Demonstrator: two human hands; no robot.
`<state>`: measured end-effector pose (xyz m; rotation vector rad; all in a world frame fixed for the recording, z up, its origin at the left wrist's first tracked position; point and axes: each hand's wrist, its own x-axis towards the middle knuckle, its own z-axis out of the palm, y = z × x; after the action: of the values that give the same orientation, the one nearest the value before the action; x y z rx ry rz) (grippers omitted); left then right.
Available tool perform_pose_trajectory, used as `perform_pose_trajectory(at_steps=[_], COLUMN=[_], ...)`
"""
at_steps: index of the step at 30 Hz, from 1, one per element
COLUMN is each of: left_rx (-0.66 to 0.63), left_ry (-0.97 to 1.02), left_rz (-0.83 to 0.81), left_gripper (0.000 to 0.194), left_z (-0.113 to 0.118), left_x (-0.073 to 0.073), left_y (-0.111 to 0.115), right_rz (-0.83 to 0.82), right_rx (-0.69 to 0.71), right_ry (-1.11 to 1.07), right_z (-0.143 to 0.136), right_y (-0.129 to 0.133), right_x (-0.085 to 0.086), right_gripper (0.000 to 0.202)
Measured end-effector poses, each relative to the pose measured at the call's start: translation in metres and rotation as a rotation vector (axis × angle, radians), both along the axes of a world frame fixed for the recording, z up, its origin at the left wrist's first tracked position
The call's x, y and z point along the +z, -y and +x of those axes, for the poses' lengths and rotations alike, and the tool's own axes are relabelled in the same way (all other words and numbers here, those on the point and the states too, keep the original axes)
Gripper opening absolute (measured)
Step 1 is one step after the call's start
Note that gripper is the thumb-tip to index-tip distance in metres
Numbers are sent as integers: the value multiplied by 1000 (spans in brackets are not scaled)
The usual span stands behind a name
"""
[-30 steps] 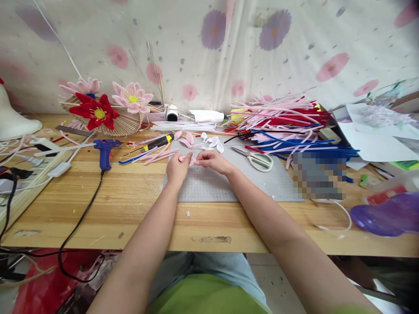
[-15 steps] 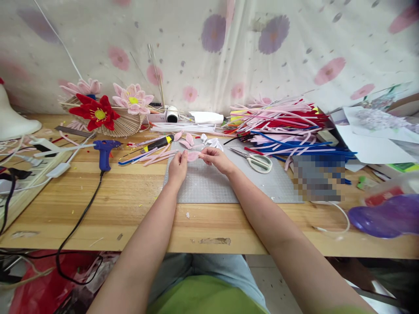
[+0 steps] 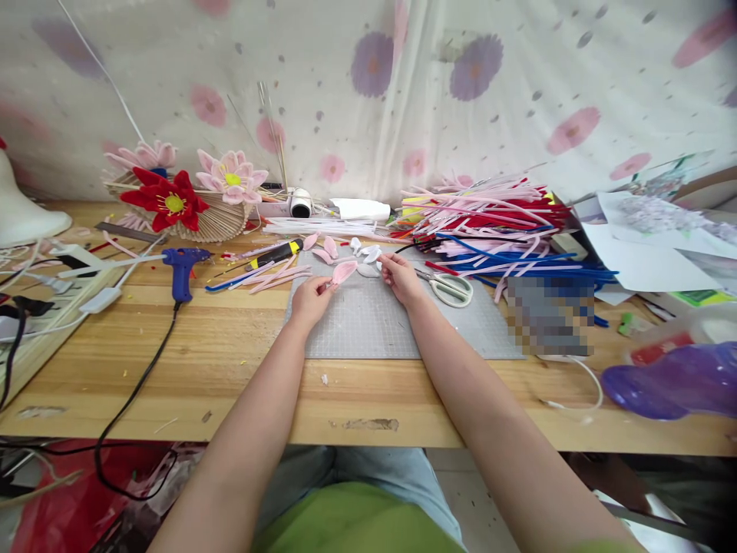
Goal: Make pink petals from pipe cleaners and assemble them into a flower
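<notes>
1. Left hand [image 3: 311,301]: thumb and fingers pinch a pink petal [image 3: 345,273] at its near, narrow end. The broad part stands free, tip pointing away to the right.
2. Petal's place: above the grey cutting mat [image 3: 368,330], towards its far left part, between the hands. Only the left hand holds it.
3. Right hand [image 3: 401,278]: thumb and fingers drawn close together, just beside the white petals [image 3: 371,253]. Cannot tell whether the fingertips grip a white piece or merely hover by it.
4. Loose pink petals [image 3: 330,247] lie beyond the held one, near the mat's far edge. Scissors [image 3: 437,281] lie right of the right hand, blades partly hidden behind it.
5. Off to the left, apart from both hands: blue glue gun [image 3: 181,273] on the wooden table [image 3: 242,399], nearer than the red flower [image 3: 173,201].
6. Step in hand, my reading: one petal held steady by its end while the other hand works among the white pieces.
7. Next move, my judgement: calls for a light, firm pinch on the left, so the soft petal keeps its shape, and a precise fingertip grip on the right, clear of neighbouring pieces.
</notes>
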<state>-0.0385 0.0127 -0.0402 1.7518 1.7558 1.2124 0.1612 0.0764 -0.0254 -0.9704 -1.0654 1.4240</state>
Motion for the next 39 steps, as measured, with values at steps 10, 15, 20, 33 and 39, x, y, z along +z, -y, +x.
perform_pose_trajectory(at_steps=[10, 15, 20, 33, 39], left_rx=[-54, -161, -100, -97, -130], left_ry=[364, 166, -56, -239, -217], left_rz=[-66, -1, 76, 71, 51], left_gripper=[32, 25, 23, 30, 26], left_z=[3, 2, 0, 14, 10], left_x=[10, 7, 9, 16, 17], left_y=[4, 4, 7, 10, 8], right_rz=[2, 81, 87, 175, 438], right_rx=[38, 168, 337, 367, 345], right_ry=[43, 66, 26, 158, 554], right_z=[-1, -6, -12, -36, -31], right_y=[0, 9, 14, 23, 26], right_x=[-2, 2, 6, 4, 4], right_gripper=[33, 35, 34, 37, 31])
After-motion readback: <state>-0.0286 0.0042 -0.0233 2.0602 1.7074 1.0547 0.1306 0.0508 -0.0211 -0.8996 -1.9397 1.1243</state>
